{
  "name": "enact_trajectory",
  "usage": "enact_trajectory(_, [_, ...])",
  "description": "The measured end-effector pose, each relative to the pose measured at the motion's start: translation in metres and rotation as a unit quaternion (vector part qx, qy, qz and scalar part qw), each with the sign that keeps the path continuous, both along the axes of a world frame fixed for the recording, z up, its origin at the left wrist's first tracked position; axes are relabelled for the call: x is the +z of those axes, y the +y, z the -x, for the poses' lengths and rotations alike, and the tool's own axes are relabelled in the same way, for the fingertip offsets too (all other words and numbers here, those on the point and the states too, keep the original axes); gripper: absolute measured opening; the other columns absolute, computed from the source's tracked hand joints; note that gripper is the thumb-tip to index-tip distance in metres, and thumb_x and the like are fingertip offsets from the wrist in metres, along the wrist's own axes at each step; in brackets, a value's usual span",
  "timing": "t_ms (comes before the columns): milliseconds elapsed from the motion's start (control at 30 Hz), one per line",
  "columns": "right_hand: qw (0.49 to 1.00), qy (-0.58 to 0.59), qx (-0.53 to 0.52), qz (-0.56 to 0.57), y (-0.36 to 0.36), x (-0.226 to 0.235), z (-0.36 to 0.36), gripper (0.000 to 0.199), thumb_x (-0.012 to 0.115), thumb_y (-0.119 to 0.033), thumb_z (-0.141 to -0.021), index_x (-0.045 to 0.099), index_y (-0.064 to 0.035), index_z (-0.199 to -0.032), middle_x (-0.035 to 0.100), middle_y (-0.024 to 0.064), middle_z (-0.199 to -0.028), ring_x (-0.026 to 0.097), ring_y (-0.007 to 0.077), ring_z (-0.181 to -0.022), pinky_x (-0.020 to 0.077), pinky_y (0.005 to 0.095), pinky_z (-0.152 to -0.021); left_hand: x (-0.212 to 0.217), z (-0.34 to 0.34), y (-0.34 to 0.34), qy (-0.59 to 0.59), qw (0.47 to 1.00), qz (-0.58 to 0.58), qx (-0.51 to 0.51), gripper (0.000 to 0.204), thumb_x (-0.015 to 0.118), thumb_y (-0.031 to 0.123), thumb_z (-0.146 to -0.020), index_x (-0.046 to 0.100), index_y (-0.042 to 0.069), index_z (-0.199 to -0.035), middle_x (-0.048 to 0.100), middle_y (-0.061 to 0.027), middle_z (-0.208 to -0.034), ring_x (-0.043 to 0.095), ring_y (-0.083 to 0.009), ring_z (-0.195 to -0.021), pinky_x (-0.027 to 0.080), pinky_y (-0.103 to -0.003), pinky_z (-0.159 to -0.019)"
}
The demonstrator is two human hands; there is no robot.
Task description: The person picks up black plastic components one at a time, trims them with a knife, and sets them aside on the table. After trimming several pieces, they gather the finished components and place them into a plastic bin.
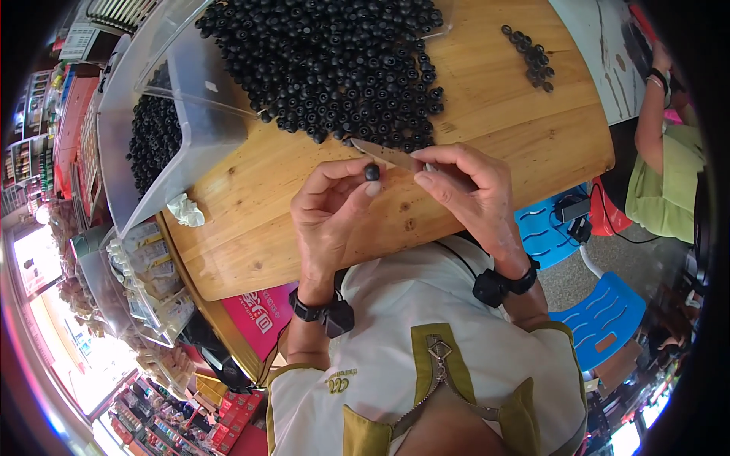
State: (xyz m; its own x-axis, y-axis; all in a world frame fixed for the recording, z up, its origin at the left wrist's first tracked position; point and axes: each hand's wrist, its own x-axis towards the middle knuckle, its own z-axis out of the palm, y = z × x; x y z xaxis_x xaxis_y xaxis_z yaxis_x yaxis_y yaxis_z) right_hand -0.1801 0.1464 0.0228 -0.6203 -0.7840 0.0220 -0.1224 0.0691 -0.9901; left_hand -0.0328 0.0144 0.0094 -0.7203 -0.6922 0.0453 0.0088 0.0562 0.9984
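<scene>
My left hand pinches a small round black cap-like piece between thumb and forefinger. In my right hand is a knife, its thin pointed blade aimed left. The tip reaches over the near edge of a large pile of black pieces, just above the held one; I cannot tell whether it touches anything. Both hands are above the near part of the wooden table. Many pieces in the pile have round openings.
A clear plastic bin with more black pieces lies left of the pile. Crumpled tissue is near the left edge. Several loose pieces form a cluster at far right. Blue stools and another person's arm are to the right.
</scene>
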Motion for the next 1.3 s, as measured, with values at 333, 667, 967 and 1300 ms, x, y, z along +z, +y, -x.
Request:
enact_trajectory(333, [0.989,0.084,0.112,0.043,-0.016,0.027,-0.017,0.028,0.076,-0.004,-0.081,0.068,-0.0027,-0.107,0.065,0.0037,-0.081,0.054,0.0084,-0.062,0.0432,0.0235,-0.055,-0.008,-0.024,-0.016,0.154,0.979,-0.133,-0.003,0.028,0.074,0.008,-0.085,0.06,-0.003,-0.108,0.063,-0.0133,-0.106,0.063,-0.02,-0.093,0.053,-0.032,-0.083])
enact_trajectory(667, [0.989,0.081,0.122,0.021,-0.018,0.034,-0.02,0.027,0.079,-0.013,-0.081,0.069,-0.0053,-0.105,0.067,0.0063,-0.084,0.064,0.0157,-0.07,0.0532,0.0277,-0.058,-0.005,-0.028,-0.015,0.158,0.98,-0.122,-0.003,0.033,0.077,0.013,-0.083,0.06,-0.002,-0.107,0.061,-0.0135,-0.104,0.061,-0.0198,-0.088,0.051,-0.031,-0.08])
enact_trajectory(967, [0.99,0.139,0.026,-0.028,-0.009,0.007,0.01,0.019,0.071,-0.002,-0.086,0.069,0.0015,-0.104,0.069,0.0068,-0.089,0.062,0.0098,-0.078,0.0486,0.0218,-0.069,0.012,-0.034,-0.011,0.226,0.968,-0.106,0.033,0.021,0.073,0.012,-0.087,0.06,0.0,-0.1,0.062,-0.0113,-0.089,0.056,-0.0167,-0.074,0.046,-0.029,-0.067])
enact_trajectory(1300, [0.997,0.022,-0.069,-0.031,0.006,-0.025,0.014,0.018,0.068,-0.009,-0.093,0.068,0.001,-0.108,0.067,0.0005,-0.094,0.058,0.0045,-0.086,0.0466,0.0187,-0.077,0.069,-0.092,-0.156,-0.076,0.815,0.434,0.376,0.02,0.073,0.002,-0.085,0.068,0.001,-0.104,0.069,-0.0087,-0.103,0.064,-0.0131,-0.089,0.052,-0.024,-0.078])
